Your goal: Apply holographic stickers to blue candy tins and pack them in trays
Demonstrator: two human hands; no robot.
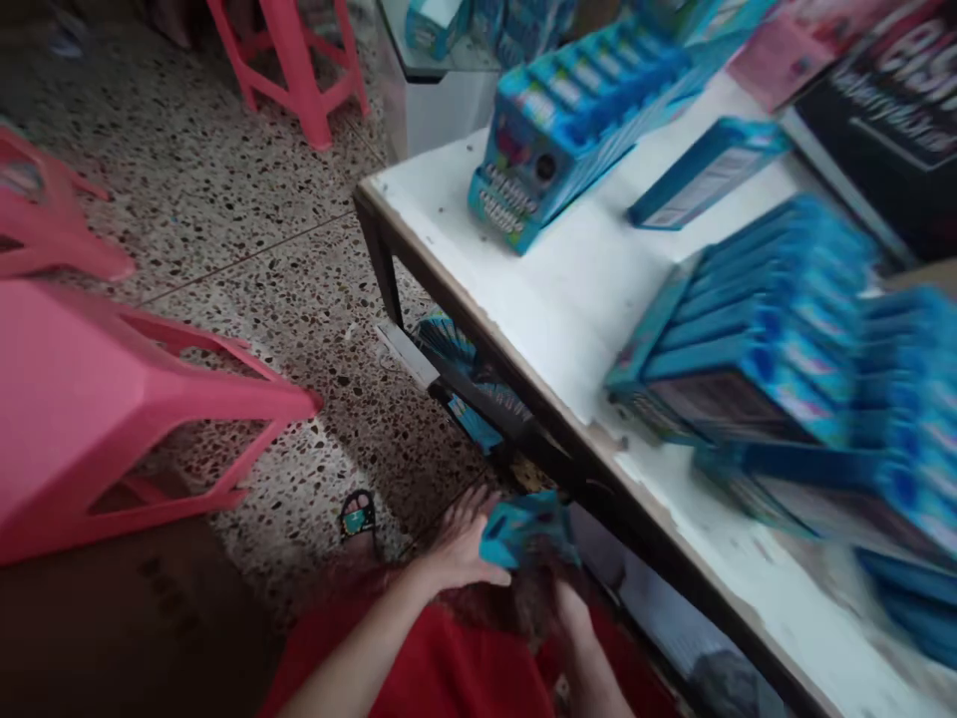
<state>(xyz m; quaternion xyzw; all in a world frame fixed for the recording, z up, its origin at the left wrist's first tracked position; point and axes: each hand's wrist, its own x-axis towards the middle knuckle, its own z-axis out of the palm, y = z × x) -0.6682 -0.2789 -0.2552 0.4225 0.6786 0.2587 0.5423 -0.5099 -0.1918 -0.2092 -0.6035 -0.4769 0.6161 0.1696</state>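
Note:
Below the table's edge, over my red-clothed lap, my left hand [464, 543] grips a small blue packet [527, 531] with its fingers curled round it. My right hand [572, 608] reaches up under the same packet; its fingers are hidden behind it. On the white table [568, 299] lie stacks of blue boxes: one row [575, 110] at the far end, a single box [707, 170] beside it, and a large blurred stack [778, 339] at the right.
Pink plastic stools [112, 409] stand on the speckled floor at the left, and another [295, 60] at the top. More blue packets [468, 384] lie on the shelf under the table. A sandalled foot [359, 519] shows on the floor.

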